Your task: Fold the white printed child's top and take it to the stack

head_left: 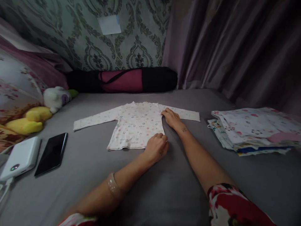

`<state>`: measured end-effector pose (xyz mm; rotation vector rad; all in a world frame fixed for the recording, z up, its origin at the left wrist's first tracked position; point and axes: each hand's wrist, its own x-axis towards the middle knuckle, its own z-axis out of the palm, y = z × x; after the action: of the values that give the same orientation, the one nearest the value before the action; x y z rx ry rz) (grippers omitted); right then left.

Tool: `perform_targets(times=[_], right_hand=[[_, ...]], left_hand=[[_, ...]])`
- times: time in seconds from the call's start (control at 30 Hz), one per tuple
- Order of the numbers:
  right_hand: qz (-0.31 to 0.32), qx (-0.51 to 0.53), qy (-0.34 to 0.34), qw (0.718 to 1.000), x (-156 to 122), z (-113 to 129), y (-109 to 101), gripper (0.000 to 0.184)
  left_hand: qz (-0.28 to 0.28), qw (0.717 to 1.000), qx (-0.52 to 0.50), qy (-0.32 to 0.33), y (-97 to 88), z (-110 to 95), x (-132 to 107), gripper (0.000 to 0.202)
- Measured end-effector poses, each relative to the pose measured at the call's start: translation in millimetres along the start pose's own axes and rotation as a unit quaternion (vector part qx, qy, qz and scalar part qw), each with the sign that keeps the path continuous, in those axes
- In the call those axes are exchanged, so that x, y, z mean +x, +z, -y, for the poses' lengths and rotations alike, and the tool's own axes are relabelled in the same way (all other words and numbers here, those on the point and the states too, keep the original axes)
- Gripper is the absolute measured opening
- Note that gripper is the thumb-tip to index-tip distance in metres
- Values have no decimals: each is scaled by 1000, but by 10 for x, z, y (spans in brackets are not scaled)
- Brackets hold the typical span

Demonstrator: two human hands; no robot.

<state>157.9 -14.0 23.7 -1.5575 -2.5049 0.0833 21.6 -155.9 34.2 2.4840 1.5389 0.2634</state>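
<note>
I see the shirt [137,124] spread flat, unfolded; left hand [156,146] and right hand [172,118] bunch fingers at its right edge, whether pinching I can't tell.

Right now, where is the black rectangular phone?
At the head view's left, the phone lies on grey fabric, just right of the white boxy power bank.

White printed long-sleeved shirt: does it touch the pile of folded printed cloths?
Apart. The head view shows grey fabric between the shirt and the pile.

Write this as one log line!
shirt: spread flat on sheet | left hand: at its bottom corner | right hand: at its armpit | cloth pile: right
</note>
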Motion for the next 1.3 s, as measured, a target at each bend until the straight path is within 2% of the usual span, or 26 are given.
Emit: perform_targets(times=[0.13,0.2,0.3,0.37,0.43,0.63,0.73,0.8,0.9,1.0,1.07,1.2,1.3], right_hand=[[-10,-11,4,1000,-9,168,-43,41],[-10,21,-30,999,1,328,-11,42],[56,110,-104,987,16,576,110,47],[107,143,-115,977,11,680,200,53],[117,139,-106,978,-10,711,267,58],[66,65,-112,989,-87,619,280,60],[64,49,-125,989,-138,602,239,61],[73,46,-144,986,-200,596,207,61],[94,45,-176,979,-341,585,151,63],[110,44,-196,973,-508,580,89,64],[119,45,-205,971,-616,582,54,61],[134,59,-234,961,-825,591,1,54],[131,69,-258,955,-969,636,-85,54]], left_hand=[[15,999,36,22,4,-57,7,21],[16,999,38,28,17,-68,13,20],[7,998,40,45,53,-65,6,20],[-5,997,39,70,80,-64,-9,20],[-13,995,40,96,98,-69,-28,20],[-4,991,33,127,0,-48,-149,22],[0,989,-43,138,-112,113,-304,26],[-23,987,-96,126,-177,304,-434,27],[-100,985,-127,54,-251,691,-615,26],[-171,974,-125,-77,-318,1136,-725,24],[-210,957,-101,-172,-368,1424,-746,24],[-207,928,-67,-303,-478,1865,-675,27],[-182,904,-77,-380,-549,2022,-541,30]])
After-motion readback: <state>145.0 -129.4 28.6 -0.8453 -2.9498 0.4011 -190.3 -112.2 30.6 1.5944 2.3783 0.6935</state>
